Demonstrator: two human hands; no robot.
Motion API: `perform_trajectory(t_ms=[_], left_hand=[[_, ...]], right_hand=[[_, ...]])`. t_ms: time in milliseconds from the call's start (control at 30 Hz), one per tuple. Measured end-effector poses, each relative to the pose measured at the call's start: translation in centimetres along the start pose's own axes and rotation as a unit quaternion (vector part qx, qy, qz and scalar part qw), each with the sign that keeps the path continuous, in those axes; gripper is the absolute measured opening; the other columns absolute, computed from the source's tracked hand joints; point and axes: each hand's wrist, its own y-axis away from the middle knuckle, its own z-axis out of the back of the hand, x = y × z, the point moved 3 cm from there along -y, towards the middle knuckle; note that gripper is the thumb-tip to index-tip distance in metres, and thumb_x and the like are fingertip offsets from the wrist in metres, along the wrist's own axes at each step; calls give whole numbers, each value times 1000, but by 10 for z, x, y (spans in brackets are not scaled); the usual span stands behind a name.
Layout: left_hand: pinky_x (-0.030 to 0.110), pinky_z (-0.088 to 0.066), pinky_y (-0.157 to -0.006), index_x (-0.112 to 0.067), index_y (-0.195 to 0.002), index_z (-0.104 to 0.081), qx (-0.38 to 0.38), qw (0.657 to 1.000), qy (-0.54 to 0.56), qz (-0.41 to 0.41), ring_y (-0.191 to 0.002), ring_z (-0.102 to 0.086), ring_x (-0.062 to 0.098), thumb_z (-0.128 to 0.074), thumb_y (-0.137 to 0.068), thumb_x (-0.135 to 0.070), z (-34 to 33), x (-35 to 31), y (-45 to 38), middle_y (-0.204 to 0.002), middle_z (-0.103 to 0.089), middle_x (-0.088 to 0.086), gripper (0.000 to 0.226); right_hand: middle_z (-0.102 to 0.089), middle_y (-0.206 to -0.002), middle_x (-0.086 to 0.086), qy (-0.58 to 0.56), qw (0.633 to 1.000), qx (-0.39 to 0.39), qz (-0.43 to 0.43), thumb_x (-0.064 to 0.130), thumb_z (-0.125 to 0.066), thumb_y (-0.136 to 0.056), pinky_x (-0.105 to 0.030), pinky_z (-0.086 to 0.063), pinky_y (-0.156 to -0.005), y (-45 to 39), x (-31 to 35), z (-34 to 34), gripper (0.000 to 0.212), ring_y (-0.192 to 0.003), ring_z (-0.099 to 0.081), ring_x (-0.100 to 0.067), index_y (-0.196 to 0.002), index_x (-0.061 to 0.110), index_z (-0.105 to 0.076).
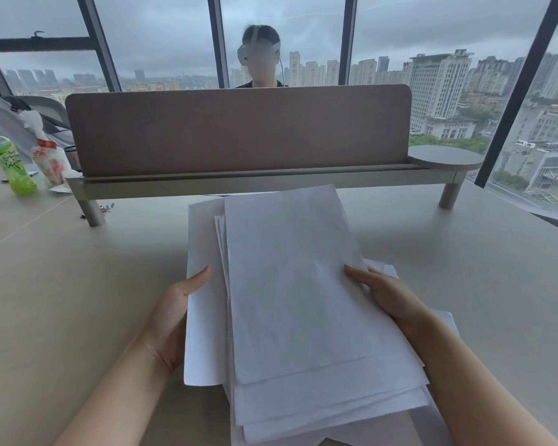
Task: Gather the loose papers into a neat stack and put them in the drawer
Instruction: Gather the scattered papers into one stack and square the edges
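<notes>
A loose pile of white papers is held over the pale desk in front of me, its sheets fanned out and unaligned at the left and bottom edges. My left hand grips the pile's left side, thumb on top of the outermost sheet and fingers hidden beneath. My right hand grips the right side, thumb lying on the top sheet, with more sheet corners sticking out under it. No drawer is in view.
A brown divider panel on a raised grey shelf runs across the desk behind the papers. A green bottle and a snack bag stand at the far left. A person sits beyond the divider. Windows fill the background.
</notes>
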Motion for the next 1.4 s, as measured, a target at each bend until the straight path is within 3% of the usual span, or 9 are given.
perform_trajectory(t_ms=[133,333,567,733,900,1033,1133,1300,1400], left_hand=[[39,-60,-69,-6,-107,-77,4,1000,-6,6,-82,-75,31,-52,-96,-39,-10,4,0,-104,-76,17,43],[36,-55,-70,-16,-98,-81,-2,997,-73,29,-81,-76,23,-43,-96,-57,-20,16,-6,-100,-78,11,56],[27,-54,-58,-22,-103,-73,-70,987,-145,-6,-72,-76,22,-24,-85,-79,-22,19,-3,-86,-79,7,78],[18,-49,-79,-19,-115,-68,-106,960,-234,-111,-107,-66,8,-42,-104,-39,-11,6,-19,-106,-73,-12,34],[47,-50,-98,-6,-116,-72,1,996,-82,48,-104,-70,34,-53,-96,-28,3,24,-31,-115,-73,17,35],[42,-59,-80,2,-114,-70,-10,990,-132,44,-91,-74,33,-57,-94,-10,11,26,-37,-111,-73,23,27],[31,-59,-65,-7,-107,-71,-33,977,-208,-21,-80,-76,23,-66,-85,-1,9,28,-38,-106,-76,15,23],[40,-57,-87,-18,-123,-60,-17,973,-227,-48,-100,-73,22,-60,-94,-4,2,31,-38,-115,-74,3,33],[39,-58,-80,-14,-123,-63,-33,981,-185,-50,-95,-74,26,-55,-94,2,5,32,-44,-109,-76,8,34]], right_hand=[[-78,-102,-11,-5,1000,-1,-11,23,-56,-98,-32,-62,-66,1,1,-4,25,-79,-76,-23,-116,12,-69],[-74,-117,-13,8,999,36,-35,27,-58,-96,-42,-56,-92,5,-3,-11,32,-98,-73,-30,-122,14,-70],[-73,-117,-18,8,999,29,-43,20,-63,-93,-39,-61,-75,6,-6,-16,31,-94,-74,-33,-122,9,-69],[-74,-112,-20,44,998,4,-39,9,-65,-92,-43,-61,-76,7,-9,-17,31,-96,-73,-37,-122,4,-67],[-75,-111,-17,63,998,17,-21,4,-63,-91,-40,-61,-73,9,-5,-21,29,-93,-74,-34,-119,8,-68],[-79,-89,-14,121,991,-24,-50,3,-67,-88,-32,-60,-60,12,-3,-21,20,-72,-76,-26,-108,1,-70],[-77,-94,-17,203,975,-51,-69,3,-67,-88,-41,-63,-69,12,-7,-21,17,-82,-76,-32,-105,3,-68],[-74,-103,-20,216,974,-66,-12,5,-65,-90,-48,-62,-76,10,-5,-26,19,-91,-74,-38,-110,5,-64],[-78,-93,-12,163,984,-72,29,3,-61,-92,-43,-61,-73,9,-3,-25,20,-79,-75,-28,-110,9,-67]])
